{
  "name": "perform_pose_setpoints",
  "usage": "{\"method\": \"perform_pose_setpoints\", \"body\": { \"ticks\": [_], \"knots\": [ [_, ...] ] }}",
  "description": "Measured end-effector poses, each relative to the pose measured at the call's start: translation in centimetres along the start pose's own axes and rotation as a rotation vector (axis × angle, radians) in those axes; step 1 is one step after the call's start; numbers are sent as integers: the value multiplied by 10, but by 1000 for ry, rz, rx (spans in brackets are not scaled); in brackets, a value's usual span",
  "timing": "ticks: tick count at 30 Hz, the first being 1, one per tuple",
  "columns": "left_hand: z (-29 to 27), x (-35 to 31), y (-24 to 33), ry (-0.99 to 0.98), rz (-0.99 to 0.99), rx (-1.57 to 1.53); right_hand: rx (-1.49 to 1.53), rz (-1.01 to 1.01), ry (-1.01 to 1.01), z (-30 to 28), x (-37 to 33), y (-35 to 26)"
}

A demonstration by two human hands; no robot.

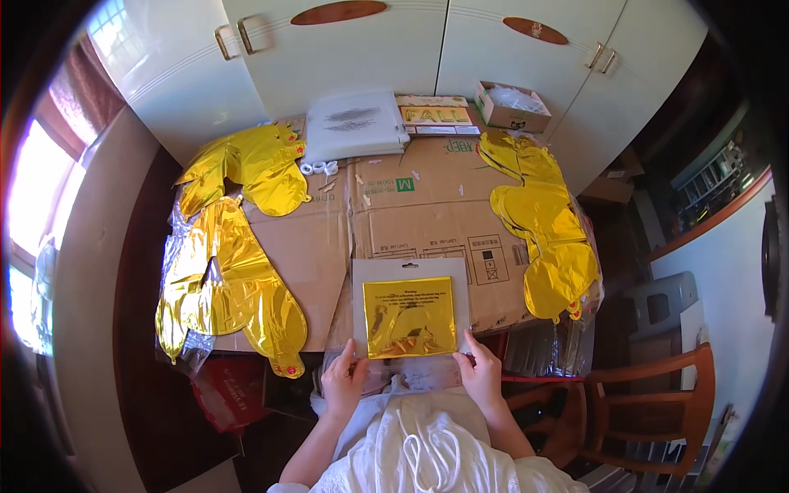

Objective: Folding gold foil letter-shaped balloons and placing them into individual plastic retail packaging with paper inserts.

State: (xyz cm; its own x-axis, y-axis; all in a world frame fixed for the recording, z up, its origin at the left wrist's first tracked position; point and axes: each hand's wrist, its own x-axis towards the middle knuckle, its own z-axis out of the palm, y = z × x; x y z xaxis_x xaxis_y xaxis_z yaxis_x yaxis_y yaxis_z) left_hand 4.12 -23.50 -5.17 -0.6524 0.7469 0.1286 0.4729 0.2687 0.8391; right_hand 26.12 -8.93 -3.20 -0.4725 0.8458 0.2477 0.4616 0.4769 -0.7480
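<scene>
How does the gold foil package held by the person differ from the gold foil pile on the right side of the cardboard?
The package is rectangular with a pale border, while the pile has curved, irregular outlines. The package is held at its lower corners by the left hand and right hand; the pile lies on the cardboard. The package looks shorter than the pile. Both show shiny gold foil.

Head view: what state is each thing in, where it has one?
Left hand: grip closed on pouch edge
Right hand: grip closed on opposite edge
Clear pouch: held in both hands, filled
Gold foil packet: folded, inside pouch
Left gold foils: unfolded, uninflated
Right gold foils: unfolded, overlapping
Small box: open-topped, filled
Cabinet doors: shut
</scene>
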Motion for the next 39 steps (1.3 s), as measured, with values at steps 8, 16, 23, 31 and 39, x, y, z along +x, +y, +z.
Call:
{"method": "perform_pose_setpoints", "body": {
  "ticks": [8,16,23,31,39],
  "knots": [
    [3,1,6,57,-83,-37,-51,29,71,9,-4,1],
    [3,8,4,176,154,184,-83,15,87,12,6,-1],
    [-9,67,33,94,276,446,-311,-70,-4,2,57,-8],
    [-31,92,60,-68,310,627,-438,-251,-188,-17,98,-27],
    [-27,112,53,-174,659,450,-380,-636,-279,14,121,-9]
  ]
}}
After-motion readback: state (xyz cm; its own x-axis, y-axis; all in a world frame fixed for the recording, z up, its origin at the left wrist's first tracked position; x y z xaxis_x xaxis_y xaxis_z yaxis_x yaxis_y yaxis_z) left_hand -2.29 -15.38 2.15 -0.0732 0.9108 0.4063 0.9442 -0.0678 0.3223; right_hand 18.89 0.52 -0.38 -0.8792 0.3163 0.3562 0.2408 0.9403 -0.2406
